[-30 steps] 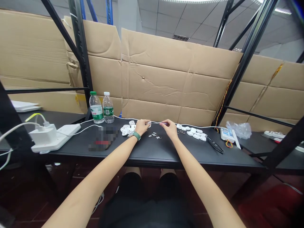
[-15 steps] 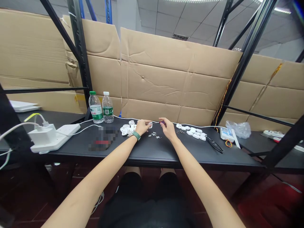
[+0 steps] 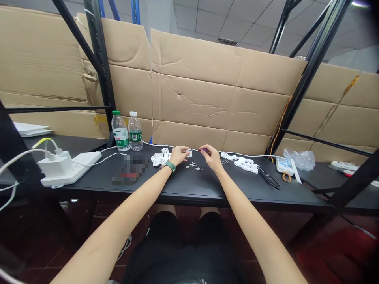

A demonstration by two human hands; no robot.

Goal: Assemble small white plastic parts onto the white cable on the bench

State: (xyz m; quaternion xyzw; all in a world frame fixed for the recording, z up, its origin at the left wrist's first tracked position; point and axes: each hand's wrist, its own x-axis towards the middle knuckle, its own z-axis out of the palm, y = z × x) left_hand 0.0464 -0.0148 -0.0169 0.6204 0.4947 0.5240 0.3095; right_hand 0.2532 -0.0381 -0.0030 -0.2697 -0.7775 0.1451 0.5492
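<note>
My left hand (image 3: pixel 179 156), with a green watch band at its wrist, has its fingers closed on a small white plastic piece (image 3: pixel 190 154). In my right hand (image 3: pixel 211 156), thumb and fingers pinch a slim tool with a dark red handle (image 3: pixel 203 150), which looks like a screwdriver; its thin end points left toward the white piece. Whether the two touch is too small to tell. Small metal parts (image 3: pixel 194 166) lie scattered between my hands. A pile of white plastic pieces (image 3: pixel 158 159) lies left of my left hand, and more white pieces (image 3: pixel 245 164) sit to the right.
Black-handled pliers (image 3: pixel 269 178) lie on the black table (image 3: pixel 189 189). Two water bottles (image 3: pixel 120 134) and a white power strip (image 3: pixel 74 169) stand left. A white box (image 3: pixel 284 165) and a plastic bag (image 3: pixel 300 159) are at right. A cardboard wall (image 3: pixel 192 98) closes the back.
The whole view has shifted slightly with my head. Both hands stay at the same place, the right still pinching the red-handled tool beside the white piece.
</note>
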